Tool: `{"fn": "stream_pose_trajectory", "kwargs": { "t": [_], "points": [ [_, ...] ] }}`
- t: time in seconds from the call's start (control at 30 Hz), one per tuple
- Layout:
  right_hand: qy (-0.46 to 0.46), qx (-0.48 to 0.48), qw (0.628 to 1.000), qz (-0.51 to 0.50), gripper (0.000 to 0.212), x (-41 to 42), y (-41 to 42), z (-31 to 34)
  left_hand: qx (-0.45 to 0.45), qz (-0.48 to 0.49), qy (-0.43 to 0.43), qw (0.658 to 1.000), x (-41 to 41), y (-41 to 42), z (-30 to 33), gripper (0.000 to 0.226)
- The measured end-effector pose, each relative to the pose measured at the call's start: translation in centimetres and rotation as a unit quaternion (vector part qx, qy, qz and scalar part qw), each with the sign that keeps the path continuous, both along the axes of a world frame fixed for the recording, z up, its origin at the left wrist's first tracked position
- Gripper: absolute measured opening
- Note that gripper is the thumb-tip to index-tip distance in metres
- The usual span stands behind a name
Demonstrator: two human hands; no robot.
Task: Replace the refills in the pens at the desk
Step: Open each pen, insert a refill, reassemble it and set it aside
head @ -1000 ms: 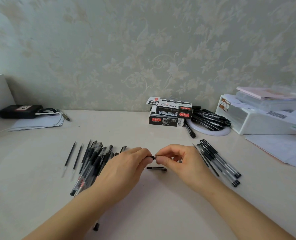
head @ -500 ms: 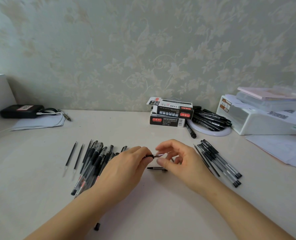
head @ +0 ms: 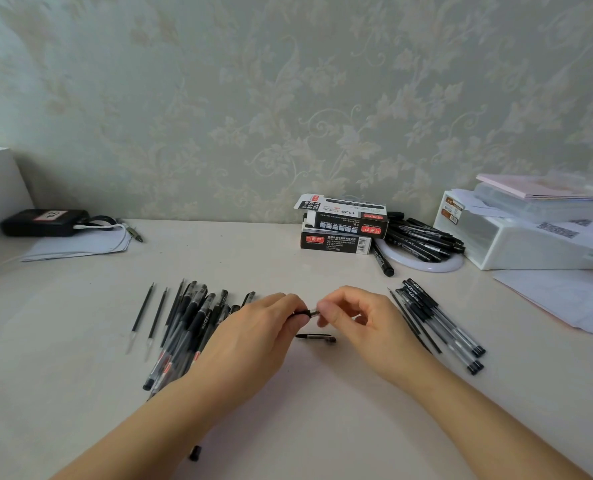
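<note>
Floral wallpaper backs the table (head: 288,258). At frame centre my left hand (head: 253,337) grips a pen (head: 303,312); my right hand (head: 361,320) pinches its tip. Pen piles (head: 191,327) lie left, more pens (head: 440,323) right, a cap (head: 317,337) below, boxes (head: 340,230) behind.

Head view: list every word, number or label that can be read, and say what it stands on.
"1120": upper black-and-white cardboard refill box, printed upside down.
"24": white and pink label on the black rectangular case, upside down.
"C7": barrel of a black gel pen in the left pile.
Lower black refill box: red logo, Chinese text and barcode, too small to read.
White plastic drawer box: brown stickers and codes, blurred.
</note>
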State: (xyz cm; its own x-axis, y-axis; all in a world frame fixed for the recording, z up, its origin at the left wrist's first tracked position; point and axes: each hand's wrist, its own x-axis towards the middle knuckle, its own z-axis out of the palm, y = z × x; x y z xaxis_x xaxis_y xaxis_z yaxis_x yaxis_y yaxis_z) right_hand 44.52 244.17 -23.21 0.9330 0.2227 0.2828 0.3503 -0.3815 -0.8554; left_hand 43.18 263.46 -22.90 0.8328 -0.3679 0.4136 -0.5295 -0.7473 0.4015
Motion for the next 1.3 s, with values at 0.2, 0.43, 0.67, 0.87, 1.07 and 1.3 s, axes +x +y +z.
{"fn": "stream_pose_trajectory", "kwargs": {
  "t": [0.2,0.43,0.67,0.87,1.07,1.3],
  "points": [
    [0.007,0.019,1.000,0.009,0.014,0.01,-0.03,0.16,-0.004,0.004,-0.001,1.000,0.06,0.08,-0.05,0.020],
    [0.015,0.020,1.000,0.005,0.006,0.08,0.00,0.10,-0.010,-0.003,-0.006,1.000,-0.05,-0.09,0.06,0.017],
    [-0.023,0.044,0.994,-0.097,0.012,0.58,-0.41,0.27,-0.020,0.015,0.001,1.000,-0.40,0.18,0.45,0.022],
    [-0.084,-0.087,0.991,-0.054,0.014,-0.17,-0.62,0.47,-0.019,0.046,0.016,0.999,-0.21,0.36,0.45,0.026],
    [-0.155,-0.272,0.948,0.058,0.011,-0.34,-0.25,0.19,-0.017,0.053,0.032,0.998,-0.15,0.36,0.44,0.031],
    [-0.145,-0.259,0.953,0.055,0.014,-0.33,0.00,-0.23,-0.022,0.040,0.025,0.999,-0.21,0.31,0.30,0.033]
  ]
}}
